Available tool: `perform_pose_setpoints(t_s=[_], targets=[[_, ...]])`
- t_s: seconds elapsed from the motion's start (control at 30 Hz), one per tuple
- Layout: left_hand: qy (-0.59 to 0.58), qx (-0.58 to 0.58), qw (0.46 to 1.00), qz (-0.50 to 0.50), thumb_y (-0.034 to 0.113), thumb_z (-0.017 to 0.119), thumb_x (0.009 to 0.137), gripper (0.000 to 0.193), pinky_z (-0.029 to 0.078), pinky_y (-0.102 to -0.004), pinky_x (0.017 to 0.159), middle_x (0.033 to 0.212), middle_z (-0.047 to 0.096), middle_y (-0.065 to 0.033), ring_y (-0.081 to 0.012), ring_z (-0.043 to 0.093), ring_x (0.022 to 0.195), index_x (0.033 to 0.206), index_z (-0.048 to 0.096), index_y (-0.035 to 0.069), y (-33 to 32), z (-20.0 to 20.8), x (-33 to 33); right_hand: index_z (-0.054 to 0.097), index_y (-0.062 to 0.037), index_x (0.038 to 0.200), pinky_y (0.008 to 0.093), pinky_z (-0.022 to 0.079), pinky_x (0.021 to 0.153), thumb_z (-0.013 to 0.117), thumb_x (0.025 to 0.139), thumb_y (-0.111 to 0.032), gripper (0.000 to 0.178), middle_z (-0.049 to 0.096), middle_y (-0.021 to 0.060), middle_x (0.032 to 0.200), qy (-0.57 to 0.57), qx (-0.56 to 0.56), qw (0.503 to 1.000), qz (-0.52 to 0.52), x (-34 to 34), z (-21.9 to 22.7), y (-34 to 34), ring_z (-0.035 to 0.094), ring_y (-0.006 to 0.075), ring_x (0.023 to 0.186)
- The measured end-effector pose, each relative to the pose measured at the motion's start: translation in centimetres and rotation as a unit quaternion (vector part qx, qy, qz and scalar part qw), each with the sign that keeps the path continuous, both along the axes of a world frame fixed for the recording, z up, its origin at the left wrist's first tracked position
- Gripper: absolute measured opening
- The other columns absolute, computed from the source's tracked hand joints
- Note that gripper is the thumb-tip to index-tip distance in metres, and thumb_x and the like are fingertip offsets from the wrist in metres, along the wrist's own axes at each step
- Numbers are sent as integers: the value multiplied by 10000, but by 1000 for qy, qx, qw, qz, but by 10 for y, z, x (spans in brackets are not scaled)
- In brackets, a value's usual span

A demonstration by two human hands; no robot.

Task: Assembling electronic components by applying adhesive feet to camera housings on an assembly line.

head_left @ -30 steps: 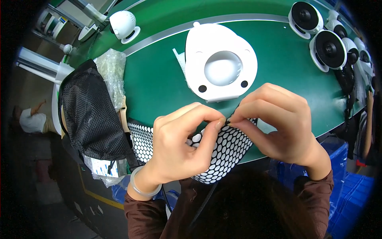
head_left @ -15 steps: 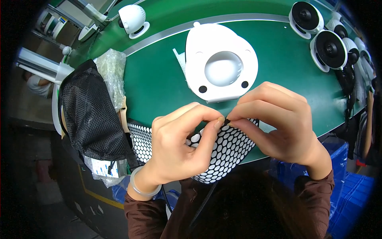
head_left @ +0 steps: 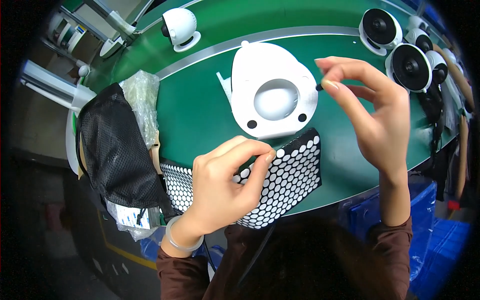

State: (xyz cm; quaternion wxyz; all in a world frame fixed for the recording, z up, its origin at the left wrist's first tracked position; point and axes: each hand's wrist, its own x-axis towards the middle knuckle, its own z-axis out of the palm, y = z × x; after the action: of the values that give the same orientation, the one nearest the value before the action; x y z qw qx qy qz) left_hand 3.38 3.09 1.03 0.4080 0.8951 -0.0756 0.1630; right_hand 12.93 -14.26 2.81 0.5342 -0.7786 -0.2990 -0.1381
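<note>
My left hand (head_left: pixel 225 185) rests on a black sheet covered in white round dots (head_left: pixel 285 180) at the near edge of the green belt (head_left: pixel 200 105), fingers pinched on it. My right hand (head_left: pixel 370 110) is raised above the belt, thumb and forefinger pinching a tiny black piece (head_left: pixel 318 87) just beside the right rim of a white plastic base plate (head_left: pixel 274 97). That plate lies flat, with a round hollow in the middle and two dark holes near its front edge.
A black mesh bag (head_left: pixel 117 150) and a crumpled clear plastic bag (head_left: pixel 142 102) lie at the left. A white round camera-like unit (head_left: pixel 180 27) stands at the back. Several white round units with black faces (head_left: pixel 400 50) sit at the far right. Blue crates (head_left: pixel 430 230) are below the belt.
My right hand has lifted away from the dotted sheet and moved up and right to the white plate's rim with a small black piece. The left hand stays on the sheet.
</note>
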Motion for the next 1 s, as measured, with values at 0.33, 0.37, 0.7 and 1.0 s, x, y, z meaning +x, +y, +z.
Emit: perform_pose_setpoints(t_s=[0.33, 0.37, 0.7, 1.0], targets=[[-4, 12, 1000, 17, 15, 619, 731, 44, 433, -262, 496, 703, 600, -75, -205, 591, 567, 773, 624, 28, 1, -4, 2, 606, 46, 809, 191, 463, 629, 592, 797, -70, 117, 622, 45, 736, 62, -24, 998, 15, 9, 0, 10, 589, 78, 672], [-9, 15, 1000, 17, 20, 623, 731, 44, 423, -258, 479, 708, 597, -67, -191, 584, 554, 773, 627, 34, 1, -5, 2, 606, 46, 809, 191, 463, 629, 592, 797, -70, 117, 622, 45, 736, 63, -25, 998, 15, 9, 0, 10, 589, 78, 672], [-23, 60, 990, 122, 104, 671, 715, 48, 291, -232, 368, 953, 510, -68, -67, 372, 374, 753, 646, 117, 6, -4, 2, 591, 49, 817, 182, 461, 617, 594, 807, -76, 126, 609, 34, 744, 64, -28, 997, 21, 10, -1, 15, 584, 75, 667], [-10, -39, 998, 48, 59, 651, 725, 51, 276, -217, 366, 793, 542, -41, -60, 373, 379, 767, 645, 86, 2, -10, 5, 590, 37, 820, 169, 450, 605, 602, 805, -78, 117, 603, 31, 758, 84, -10, 996, 19, 7, 2, 9, 563, 60, 669]])
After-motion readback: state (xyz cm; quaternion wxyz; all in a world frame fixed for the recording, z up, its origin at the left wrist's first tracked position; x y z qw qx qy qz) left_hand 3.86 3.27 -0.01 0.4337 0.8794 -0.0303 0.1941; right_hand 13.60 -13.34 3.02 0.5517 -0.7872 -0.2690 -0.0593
